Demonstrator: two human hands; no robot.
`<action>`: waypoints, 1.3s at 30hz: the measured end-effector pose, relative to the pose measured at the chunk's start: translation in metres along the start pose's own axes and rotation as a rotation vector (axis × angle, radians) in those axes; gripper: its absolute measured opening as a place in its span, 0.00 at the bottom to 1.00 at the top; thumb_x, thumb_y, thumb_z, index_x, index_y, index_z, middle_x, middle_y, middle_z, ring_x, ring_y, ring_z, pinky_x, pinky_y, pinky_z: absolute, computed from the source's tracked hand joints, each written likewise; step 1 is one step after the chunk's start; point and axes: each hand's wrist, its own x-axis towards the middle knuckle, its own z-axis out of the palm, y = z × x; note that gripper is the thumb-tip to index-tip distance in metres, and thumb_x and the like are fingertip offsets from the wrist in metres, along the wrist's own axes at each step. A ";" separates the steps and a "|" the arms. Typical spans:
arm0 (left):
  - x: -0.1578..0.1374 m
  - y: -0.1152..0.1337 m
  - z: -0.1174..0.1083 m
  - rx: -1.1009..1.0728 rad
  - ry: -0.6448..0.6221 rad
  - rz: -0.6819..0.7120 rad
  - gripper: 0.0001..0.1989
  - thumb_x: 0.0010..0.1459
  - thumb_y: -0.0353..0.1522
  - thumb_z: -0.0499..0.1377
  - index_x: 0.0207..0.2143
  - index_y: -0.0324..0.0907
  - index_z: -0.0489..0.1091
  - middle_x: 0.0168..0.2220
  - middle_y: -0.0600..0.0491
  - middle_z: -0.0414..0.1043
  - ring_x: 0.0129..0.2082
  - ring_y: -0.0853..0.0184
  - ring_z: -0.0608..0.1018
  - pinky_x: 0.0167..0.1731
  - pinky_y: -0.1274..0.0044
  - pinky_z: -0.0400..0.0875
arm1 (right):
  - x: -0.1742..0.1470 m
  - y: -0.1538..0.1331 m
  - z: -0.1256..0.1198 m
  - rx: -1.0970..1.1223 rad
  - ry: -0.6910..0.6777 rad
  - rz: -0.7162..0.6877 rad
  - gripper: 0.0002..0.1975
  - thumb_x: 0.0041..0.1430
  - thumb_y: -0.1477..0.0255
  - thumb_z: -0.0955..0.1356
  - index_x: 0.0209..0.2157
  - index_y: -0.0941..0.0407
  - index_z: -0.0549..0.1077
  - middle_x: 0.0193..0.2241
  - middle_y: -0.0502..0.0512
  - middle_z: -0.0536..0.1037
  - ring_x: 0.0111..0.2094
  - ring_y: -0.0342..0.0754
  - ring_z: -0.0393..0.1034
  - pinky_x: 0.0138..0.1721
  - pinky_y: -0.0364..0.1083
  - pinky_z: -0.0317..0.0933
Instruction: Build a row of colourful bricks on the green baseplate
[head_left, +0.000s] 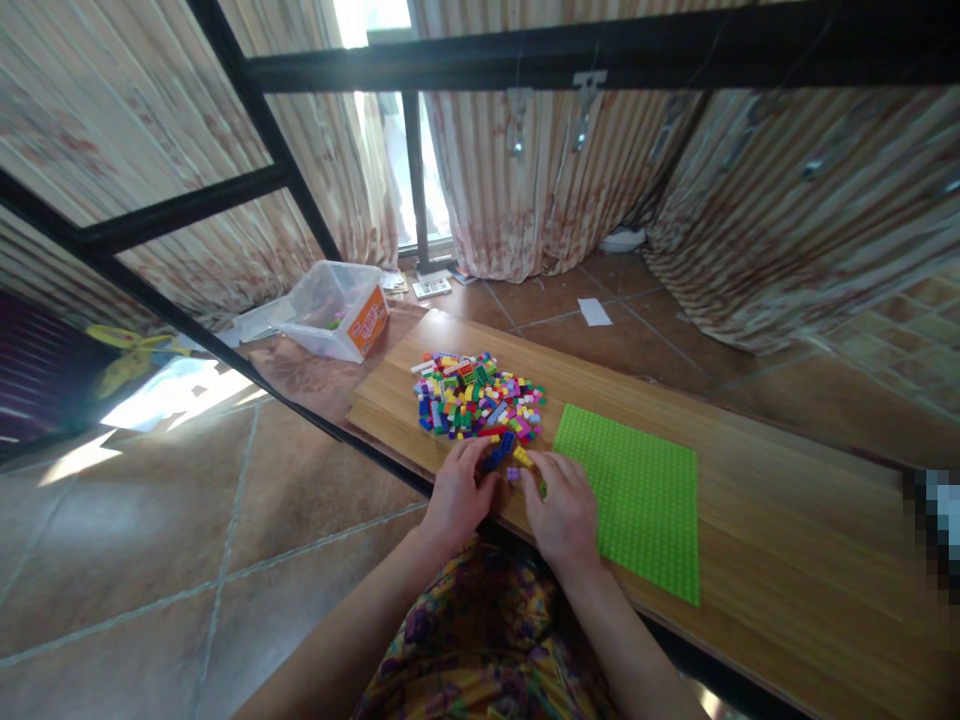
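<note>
My left hand [456, 492] is closed at the near edge of the wooden board, with dark blue toy bricks [501, 450] at its fingertips. Close beside it, my right hand [564, 505] has its fingers curled, the tips against a yellow brick [523, 457]. Between the two hands lies a small purple brick [513, 473]. Just beyond my fingers spreads a heap of mixed coloured bricks [480, 395], a red one [493, 431] at its near side. A flat green studded baseplate [637, 500] lies to the right of my right hand.
The wooden board [795, 540] stretches away to the right. A clear plastic bin [330, 310] with an orange label stands past the board's left end. Black metal bars [270, 180] cross in front of striped curtains [510, 200]. White paper [594, 312] lies on the tiled floor.
</note>
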 end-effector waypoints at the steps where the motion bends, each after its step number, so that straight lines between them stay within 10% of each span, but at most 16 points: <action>1: 0.000 0.000 0.001 0.013 -0.001 0.008 0.24 0.53 0.21 0.58 0.53 0.44 0.67 0.50 0.48 0.70 0.48 0.61 0.75 0.50 0.67 0.73 | 0.002 0.003 0.000 -0.023 -0.003 0.011 0.13 0.65 0.69 0.62 0.46 0.56 0.74 0.41 0.60 0.77 0.43 0.53 0.68 0.46 0.53 0.62; 23: 0.009 0.014 -0.001 -0.046 0.056 0.074 0.17 0.59 0.26 0.55 0.52 0.41 0.68 0.47 0.46 0.74 0.47 0.62 0.76 0.48 0.69 0.72 | -0.006 0.053 -0.045 -0.023 0.023 0.185 0.15 0.65 0.63 0.61 0.40 0.55 0.75 0.38 0.60 0.78 0.42 0.54 0.69 0.45 0.54 0.62; 39: 0.078 0.056 0.104 0.093 -0.369 0.361 0.22 0.54 0.18 0.52 0.50 0.39 0.71 0.46 0.47 0.76 0.47 0.60 0.75 0.53 0.65 0.70 | -0.044 0.105 -0.078 0.028 0.225 0.340 0.16 0.65 0.62 0.62 0.45 0.56 0.75 0.42 0.61 0.78 0.44 0.52 0.71 0.48 0.54 0.65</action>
